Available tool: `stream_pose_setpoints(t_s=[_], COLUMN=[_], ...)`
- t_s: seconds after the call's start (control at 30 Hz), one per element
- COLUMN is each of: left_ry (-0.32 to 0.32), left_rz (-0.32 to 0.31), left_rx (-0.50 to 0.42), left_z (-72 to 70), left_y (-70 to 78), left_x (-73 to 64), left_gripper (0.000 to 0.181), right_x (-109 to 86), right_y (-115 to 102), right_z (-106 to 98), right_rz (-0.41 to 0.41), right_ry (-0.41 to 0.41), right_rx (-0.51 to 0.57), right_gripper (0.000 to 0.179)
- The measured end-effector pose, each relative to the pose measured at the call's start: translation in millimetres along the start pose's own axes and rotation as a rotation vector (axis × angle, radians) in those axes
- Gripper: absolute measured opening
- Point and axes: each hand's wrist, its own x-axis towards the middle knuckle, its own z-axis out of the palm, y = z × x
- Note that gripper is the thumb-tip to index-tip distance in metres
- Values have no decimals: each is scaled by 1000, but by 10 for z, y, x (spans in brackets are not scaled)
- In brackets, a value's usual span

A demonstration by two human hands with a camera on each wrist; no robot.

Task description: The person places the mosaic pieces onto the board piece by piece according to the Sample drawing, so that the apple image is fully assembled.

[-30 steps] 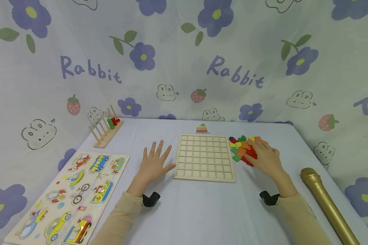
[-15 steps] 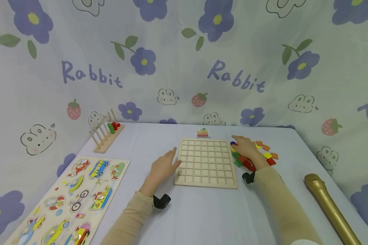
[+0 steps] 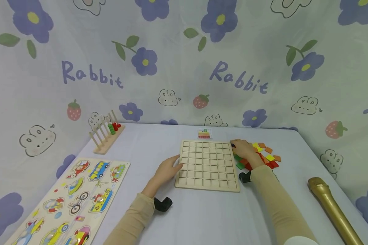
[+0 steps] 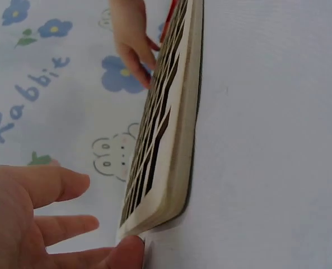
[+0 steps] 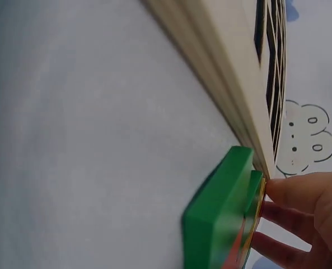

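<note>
Covering tiles [image 3: 270, 158] right of the board [image 3: 209, 166], the right hand [image 3: 244, 149] could scatter them by sweeping; its fingers' hold I cannot tell. The left hand [image 3: 166, 170], fingers loose, is at the board's left edge.

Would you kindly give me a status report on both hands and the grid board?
Left hand at left edge of grid board. Right hand at loose colored pieces, grip unclear. Board flat on table; right hand partly hides pieces.
</note>
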Motion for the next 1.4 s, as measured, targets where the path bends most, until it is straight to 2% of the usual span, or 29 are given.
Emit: stream_pose_setpoints(t_s=[0.17, 0.23, 0.47, 0.7, 0.8, 0.9, 0.97, 1.07, 1.2, 1.33, 1.4], left_ry=[-34, -47, -60, -54, -59, -66, -71, -77, -79, -81, -82], left_rz=[-22, -22, -35, -62, -59, -55, -61, -58, -53, -41, -32], left_rx=[-144, -174, -228, -276, -282, -282, -281, -286, -312, -317, -309], left_z=[2, 2, -18, -15, -10, -12, -11, -9, -7, 2, 0], left_y=[-88, -122, -209, -251, -254, -252, -248, -244, -226, -217, -227], left_x=[-15, -19, -8, 42, 56, 56, 54, 52, 47, 38, 40], left_gripper=[55, 60, 67, 67, 68, 68, 68, 69, 70, 69, 68], right_x=[19, 23, 54, 79, 76, 98, 124, 168, 244, 366, 424], right_y=[-25, -27, -28, -38, -80, -167, -261, -440, -676, -839, -903], right_z=[35, 51, 66, 11, -38, -79, -106, -135, -131, -69, -32], right_rz=[-29, -38, -22, 2, 18, 35, 30, 5, -59, -76, -85], right_ry=[54, 72, 100, 149, 184, 207, 190, 111, 0, -63, -82], right_rx=[-40, -29, 51, 14, 138, 359, 494, 653, 762, 787, 765], right_gripper=[37, 35, 35, 30, 32, 30, 28, 28, 29, 28, 26])
